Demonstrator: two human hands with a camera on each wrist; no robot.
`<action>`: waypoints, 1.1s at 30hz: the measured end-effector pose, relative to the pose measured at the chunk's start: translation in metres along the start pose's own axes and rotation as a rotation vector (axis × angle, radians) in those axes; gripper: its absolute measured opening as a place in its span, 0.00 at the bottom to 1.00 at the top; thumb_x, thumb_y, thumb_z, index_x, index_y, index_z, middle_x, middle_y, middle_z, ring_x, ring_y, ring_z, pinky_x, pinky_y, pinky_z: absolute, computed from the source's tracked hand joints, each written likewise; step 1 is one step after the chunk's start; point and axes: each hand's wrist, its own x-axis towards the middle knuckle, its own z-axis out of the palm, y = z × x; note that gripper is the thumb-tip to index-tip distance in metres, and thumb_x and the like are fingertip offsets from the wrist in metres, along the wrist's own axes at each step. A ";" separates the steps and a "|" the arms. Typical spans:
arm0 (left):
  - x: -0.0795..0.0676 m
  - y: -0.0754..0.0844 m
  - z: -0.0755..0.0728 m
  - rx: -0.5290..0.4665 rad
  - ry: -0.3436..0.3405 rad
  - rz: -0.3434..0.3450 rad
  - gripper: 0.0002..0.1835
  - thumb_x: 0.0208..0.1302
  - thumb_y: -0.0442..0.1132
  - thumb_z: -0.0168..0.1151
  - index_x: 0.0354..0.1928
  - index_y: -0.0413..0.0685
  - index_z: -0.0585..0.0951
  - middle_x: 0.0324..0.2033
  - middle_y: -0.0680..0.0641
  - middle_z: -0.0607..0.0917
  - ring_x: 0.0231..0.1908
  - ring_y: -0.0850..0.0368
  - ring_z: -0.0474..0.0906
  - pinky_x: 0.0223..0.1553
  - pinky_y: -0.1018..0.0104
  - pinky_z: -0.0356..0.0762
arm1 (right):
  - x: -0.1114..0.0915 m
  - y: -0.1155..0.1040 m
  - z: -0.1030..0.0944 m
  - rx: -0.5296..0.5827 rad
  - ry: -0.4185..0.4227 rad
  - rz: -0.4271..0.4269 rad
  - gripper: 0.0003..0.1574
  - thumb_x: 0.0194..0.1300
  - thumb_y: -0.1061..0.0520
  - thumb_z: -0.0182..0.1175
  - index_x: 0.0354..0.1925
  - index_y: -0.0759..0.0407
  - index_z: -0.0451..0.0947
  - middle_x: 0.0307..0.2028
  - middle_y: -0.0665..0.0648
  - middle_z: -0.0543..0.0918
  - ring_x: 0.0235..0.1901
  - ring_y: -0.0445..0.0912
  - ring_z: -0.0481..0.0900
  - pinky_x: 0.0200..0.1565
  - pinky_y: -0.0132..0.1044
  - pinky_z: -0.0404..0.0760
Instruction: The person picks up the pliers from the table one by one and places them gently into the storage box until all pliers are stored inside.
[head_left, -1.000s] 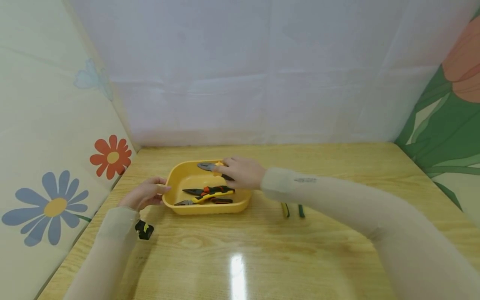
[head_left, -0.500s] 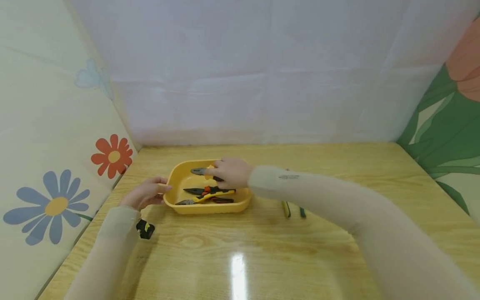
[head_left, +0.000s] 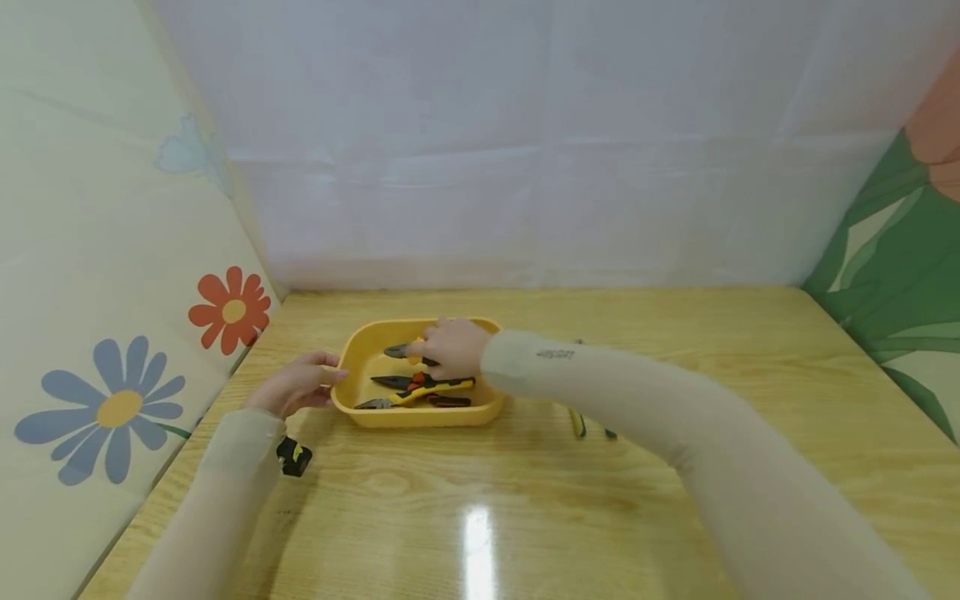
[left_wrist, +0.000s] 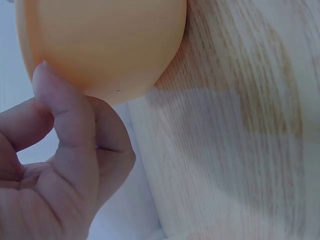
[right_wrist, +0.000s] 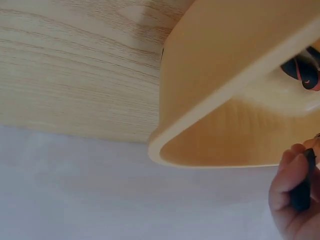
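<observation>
My left hand (head_left: 296, 385) pinches the left end of a yellow plastic basin (head_left: 420, 419), thumb on its rim and fingers curled outside in the left wrist view. Inside the basin's far half, my right hand (head_left: 453, 346) grips a pair of pliers (head_left: 395, 351) by the handles, grey jaws pointing left. In the right wrist view one dark handle (right_wrist: 301, 192) shows between the fingers. Toward the basin's near side lie long-nose pliers (head_left: 392, 382) and pliers with yellow-and-black handles (head_left: 408, 395), partly overlapping. A black-and-orange handle (head_left: 448, 402) shows beside them.
Right of the basin, a yellow-green handle (head_left: 577, 423) and a dark green handle tip (head_left: 611, 433) stick out from under my right sleeve. A small black device (head_left: 294, 457) sits at my left wrist. Behind the wooden table (head_left: 390, 517) hangs a pale cloth (head_left: 540, 167).
My right hand has moved left and down into the basin with the pliers, from over its right far rim. My left hand has kept its hold on the basin.
</observation>
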 end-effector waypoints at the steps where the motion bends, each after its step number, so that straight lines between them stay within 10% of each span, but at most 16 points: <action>1: 0.000 0.000 0.000 0.001 0.001 -0.004 0.18 0.77 0.37 0.51 0.60 0.32 0.63 0.40 0.44 0.77 0.31 0.59 0.76 0.34 0.71 0.80 | 0.001 0.000 0.000 0.006 -0.014 0.002 0.25 0.76 0.51 0.55 0.68 0.46 0.72 0.51 0.54 0.83 0.45 0.49 0.80 0.44 0.41 0.81; 18: -0.002 0.000 0.002 -0.010 0.008 -0.021 0.18 0.77 0.36 0.50 0.59 0.32 0.63 0.38 0.45 0.76 0.30 0.60 0.75 0.33 0.71 0.80 | 0.029 -0.008 0.021 0.129 -0.259 0.138 0.31 0.77 0.46 0.54 0.74 0.40 0.64 0.64 0.49 0.78 0.57 0.47 0.79 0.46 0.38 0.83; 33: -0.002 0.001 0.002 -0.013 -0.017 0.011 0.17 0.77 0.36 0.50 0.59 0.31 0.63 0.39 0.45 0.76 0.30 0.60 0.75 0.34 0.71 0.79 | 0.001 0.009 0.016 0.309 -0.196 0.050 0.33 0.77 0.44 0.51 0.74 0.51 0.63 0.66 0.55 0.75 0.63 0.49 0.75 0.65 0.43 0.72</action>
